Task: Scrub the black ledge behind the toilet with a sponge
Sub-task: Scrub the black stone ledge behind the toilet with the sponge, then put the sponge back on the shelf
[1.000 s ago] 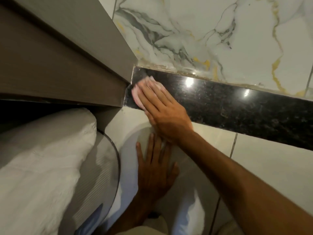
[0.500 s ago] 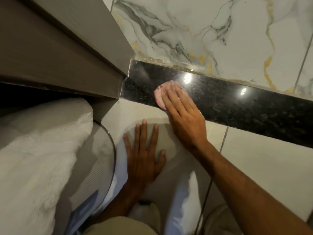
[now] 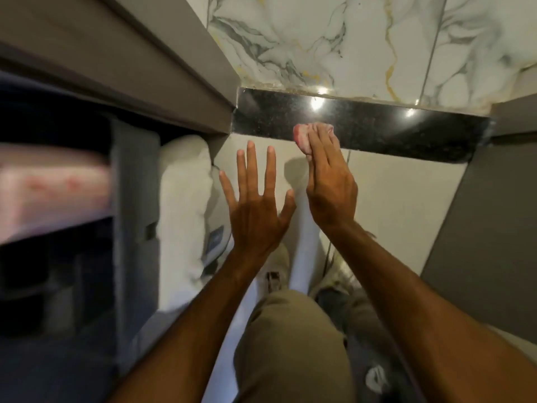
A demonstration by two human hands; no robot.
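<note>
The glossy black ledge (image 3: 392, 132) runs across the wall under the marble tiles. A pink sponge (image 3: 302, 138) lies at the ledge's front edge, near its middle. My right hand (image 3: 328, 181) holds it, flat fingers pressing it against the ledge. My left hand (image 3: 255, 210) is spread open with fingers apart, held up in front of the pale wall below the ledge, left of the right hand; I cannot tell whether it touches the wall.
A grey-brown cabinet (image 3: 145, 68) juts out at the left, meeting the ledge's left end. White towels (image 3: 183, 205) sit below it. A grey panel (image 3: 479, 228) stands at the right. My knee in khaki trousers (image 3: 290, 344) is below.
The view has pulled back and shifted. My right hand has slid the sponge rightward along the ledge, from its left end toward the middle. My left hand has risen and spread its fingers wider.
</note>
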